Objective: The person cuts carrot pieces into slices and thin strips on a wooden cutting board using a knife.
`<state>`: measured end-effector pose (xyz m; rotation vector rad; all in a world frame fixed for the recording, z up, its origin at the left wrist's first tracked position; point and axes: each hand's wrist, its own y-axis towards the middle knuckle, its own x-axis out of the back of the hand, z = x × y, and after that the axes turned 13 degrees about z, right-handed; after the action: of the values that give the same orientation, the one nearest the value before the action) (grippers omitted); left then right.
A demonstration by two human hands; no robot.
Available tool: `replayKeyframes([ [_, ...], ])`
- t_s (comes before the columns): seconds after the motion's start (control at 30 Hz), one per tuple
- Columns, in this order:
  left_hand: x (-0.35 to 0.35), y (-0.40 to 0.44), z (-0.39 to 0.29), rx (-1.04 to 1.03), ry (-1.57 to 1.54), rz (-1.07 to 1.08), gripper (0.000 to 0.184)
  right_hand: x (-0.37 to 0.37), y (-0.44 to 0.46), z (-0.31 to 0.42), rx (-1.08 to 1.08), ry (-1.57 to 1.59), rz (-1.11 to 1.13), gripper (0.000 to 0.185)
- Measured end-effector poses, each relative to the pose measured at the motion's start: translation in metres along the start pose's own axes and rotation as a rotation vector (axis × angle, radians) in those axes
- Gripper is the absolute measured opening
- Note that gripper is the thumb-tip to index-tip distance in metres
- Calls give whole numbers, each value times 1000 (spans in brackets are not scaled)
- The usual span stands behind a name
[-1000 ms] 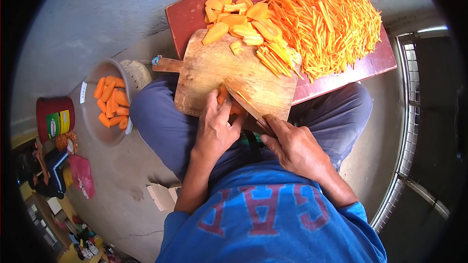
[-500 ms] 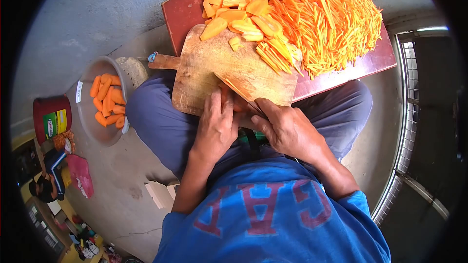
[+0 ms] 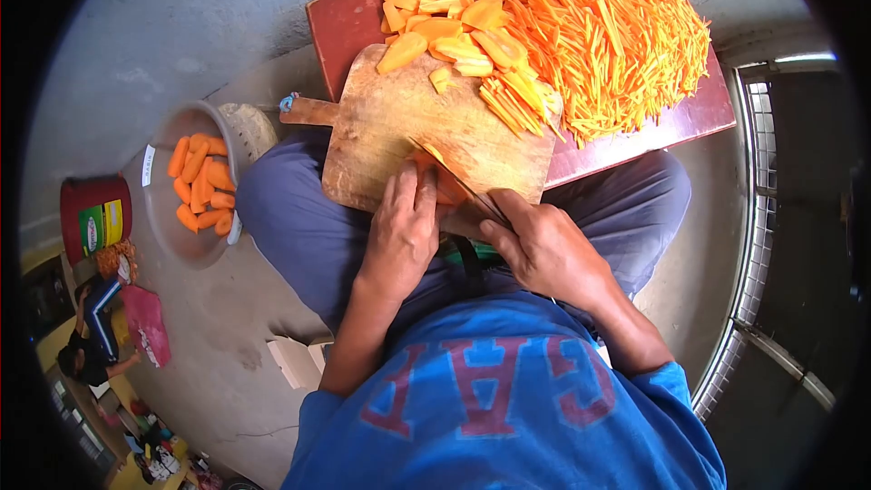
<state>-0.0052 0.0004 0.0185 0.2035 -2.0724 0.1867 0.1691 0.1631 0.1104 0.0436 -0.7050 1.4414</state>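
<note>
My left hand presses its bent fingers on a piece of carrot at the near edge of the wooden cutting board. My right hand is closed round the handle of a knife, whose blade lies slanting along the carrot piece, just right of my left fingertips. Flat carrot slices and a small stack of strips rest at the board's far side. A big heap of shredded carrot covers the right part of the red table.
On the floor at the left, a grey basin holds several peeled carrots. Beyond it are a red bucket and a pink bag. Another person sits at the far left. A metal-framed mesh door stands at the right.
The knife blade, slanting in all frames, has shifted slightly beside the carrot piece. My left fingers have drawn closer together on the carrot. The other person's arm now reaches out over the floor.
</note>
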Motion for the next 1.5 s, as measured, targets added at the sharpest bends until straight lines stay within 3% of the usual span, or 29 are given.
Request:
replayKeyframes([
  [0.2,-1,3,-3,4,-31,-55,54,-2,-9,13,-104,-1,47,25],
  [0.37,4,1,1,26,-25,16,52,-8,13,2,33,-39,-11,26],
  [0.57,6,3,1,-59,21,-161,54,-1,-16,9,-56,-2,35,27],
  [0.9,4,2,7,-42,-37,-66,49,-3,-11,14,-101,-31,90,30],
  [1.03,1,1,6,-42,-66,-66,48,-11,17,0,117,-50,-59,28],
  [1.13,6,4,8,-60,-77,-87,47,1,-4,12,-29,-3,43,27],
  [1.27,1,5,8,-65,-67,-130,46,1,-10,14,-70,-7,67,25],
  [1.4,2,2,10,-59,-75,-115,46,-7,25,-3,100,-17,-33,24],
  [1.5,4,3,10,-60,-81,-117,46,0,6,11,23,9,5,24],
])
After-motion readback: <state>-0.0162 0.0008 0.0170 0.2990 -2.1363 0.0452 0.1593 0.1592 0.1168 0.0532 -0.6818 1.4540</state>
